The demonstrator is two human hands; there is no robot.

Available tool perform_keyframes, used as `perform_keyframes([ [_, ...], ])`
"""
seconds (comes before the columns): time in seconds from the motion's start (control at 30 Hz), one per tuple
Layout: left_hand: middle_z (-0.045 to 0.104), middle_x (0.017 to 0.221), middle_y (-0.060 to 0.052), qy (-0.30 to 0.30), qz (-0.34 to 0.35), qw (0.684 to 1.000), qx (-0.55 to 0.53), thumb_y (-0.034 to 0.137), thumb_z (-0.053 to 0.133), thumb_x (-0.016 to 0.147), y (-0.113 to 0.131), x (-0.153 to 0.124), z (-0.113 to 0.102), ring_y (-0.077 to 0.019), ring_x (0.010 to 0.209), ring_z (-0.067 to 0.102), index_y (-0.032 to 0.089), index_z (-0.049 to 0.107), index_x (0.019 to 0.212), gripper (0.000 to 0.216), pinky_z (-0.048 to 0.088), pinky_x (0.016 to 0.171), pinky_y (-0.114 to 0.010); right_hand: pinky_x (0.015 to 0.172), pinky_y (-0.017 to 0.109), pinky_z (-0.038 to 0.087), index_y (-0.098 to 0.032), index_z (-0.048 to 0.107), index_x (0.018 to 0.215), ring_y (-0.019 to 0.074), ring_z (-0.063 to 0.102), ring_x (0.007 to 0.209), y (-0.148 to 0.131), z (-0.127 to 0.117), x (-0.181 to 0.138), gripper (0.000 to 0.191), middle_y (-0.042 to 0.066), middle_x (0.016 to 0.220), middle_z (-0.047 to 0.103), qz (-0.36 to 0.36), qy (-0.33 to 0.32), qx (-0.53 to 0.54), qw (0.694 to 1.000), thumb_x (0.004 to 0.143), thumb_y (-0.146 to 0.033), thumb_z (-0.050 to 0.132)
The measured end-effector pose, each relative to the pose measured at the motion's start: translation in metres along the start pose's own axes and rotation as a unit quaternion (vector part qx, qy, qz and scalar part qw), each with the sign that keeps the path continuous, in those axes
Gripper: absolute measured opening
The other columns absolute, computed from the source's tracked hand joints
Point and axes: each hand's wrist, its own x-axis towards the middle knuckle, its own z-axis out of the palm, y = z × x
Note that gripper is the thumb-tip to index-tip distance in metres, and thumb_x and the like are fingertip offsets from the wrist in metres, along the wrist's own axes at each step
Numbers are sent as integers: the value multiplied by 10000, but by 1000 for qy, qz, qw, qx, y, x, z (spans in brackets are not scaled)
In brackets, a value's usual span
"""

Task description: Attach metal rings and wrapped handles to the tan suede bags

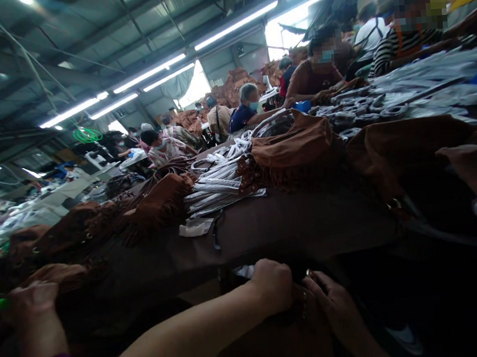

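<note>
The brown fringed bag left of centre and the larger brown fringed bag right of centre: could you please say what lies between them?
The head view shows a pile of long whitish strips, with small brown pieces at its right.

My left hand [274, 285] and right hand [332, 297] are ungloved. Left forearm [192, 330] bare, smooth, evenly rounded, widest toward the bottom edge; right forearm [366, 336] bare too, in shadow. Fingers [326, 280] dim, nail detail unclear.

Brown item [308, 306], mostly in shadow
</note>
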Motion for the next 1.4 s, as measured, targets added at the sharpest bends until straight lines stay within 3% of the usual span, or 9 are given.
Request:
perform_keyframes([
  [0.13, 714, 887, -173, 6, -69, 998, 0, 154, 544, 793, 0, 11, 1, -299, 882, 696, 118, 708, 865, 183, 553, 700, -351, 659, 270, 489, -198, 630, 929, 227, 657, 785, -1, 3, -4, 440, 24, 806, 698, -4, 1, -1, 1000, 872, -585, 431],
  [0.3, 716, 854, -153, 13, -32, 999, -11, 199, 565, 785, -2, 10, 2, -284, 863, 698, 136, 712, 853, 174, 548, 701, -342, 905, 306, 473, -193, 639, 1063, 245, 601, 1083, 6, 8, -3, 411, 85, 1183, 642, -46, 39, -20, 998, 868, -519, 480],
  [0.4, 717, 886, -121, 17, 23, 999, -33, 338, 601, 749, -5, 5, 2, -282, 863, 690, 170, 694, 932, 265, 535, 694, -330, 886, 325, 488, -183, 665, 1001, 251, 620, 1035, 9, 8, 1, 399, 100, 1108, 664, -48, 29, -30, 998, 858, -511, 490],
  [0.57, 712, 910, -57, -69, 38, 986, -146, 573, 488, 807, -23, 4, -1, -239, 850, 667, 250, 691, 996, 425, 464, 628, -273, 879, 316, 495, -198, 664, 1017, 241, 625, 1026, 8, 7, 3, 380, 89, 1102, 662, -59, 7, -22, 998, 859, -499, 496],
  [0.73, 712, 925, -7, -49, 13, 978, -201, 574, 539, 809, -42, -2, -5, -183, 832, 642, 277, 701, 1019, 398, 399, 628, -233, 906, 310, 473, -198, 666, 984, 248, 604, 1075, 3, 10, 0, 378, 95, 1153, 645, -60, 21, -53, 997, 848, -507, 495],
  [0.83, 714, 906, 41, -19, 47, 969, -241, 561, 601, 787, -48, -10, -13, -146, 831, 626, 309, 711, 993, 343, 378, 647, -207, 791, 292, 496, -192, 655, 960, 235, 647, 921, -3, 10, -1, 408, 70, 979, 694, -32, -5, -54, 998, 854, -543, 476],
  [0.97, 695, 783, 47, -28, 57, 967, -246, 550, 605, 791, -49, -19, -19, -123, 735, 604, 292, 717, 969, 333, 351, 583, -194, 648, 264, 475, -199, 643, 887, 213, 648, 760, -8, 9, -1, 422, 32, 796, 700, -15, -45, -63, 997, 858, -581, 465],
  [1.17, 717, 880, 7, -5, 54, 986, -157, 484, 612, 794, -45, -24, -12, -173, 828, 643, 297, 716, 958, 270, 395, 627, -225, 680, 281, 486, -214, 657, 898, 217, 661, 787, -10, 15, -1, 362, 50, 867, 717, -37, -51, -107, 992, 850, -540, 509],
  [1.4, 725, 867, -11, -45, 50, 987, -145, 588, 605, 757, -42, -27, -15, -200, 838, 659, 305, 735, 935, 359, 406, 608, -236, 746, 324, 496, -216, 631, 972, 240, 669, 871, -1, 22, -6, 330, 88, 968, 703, -64, -51, -175, 981, 892, -491, 468],
])
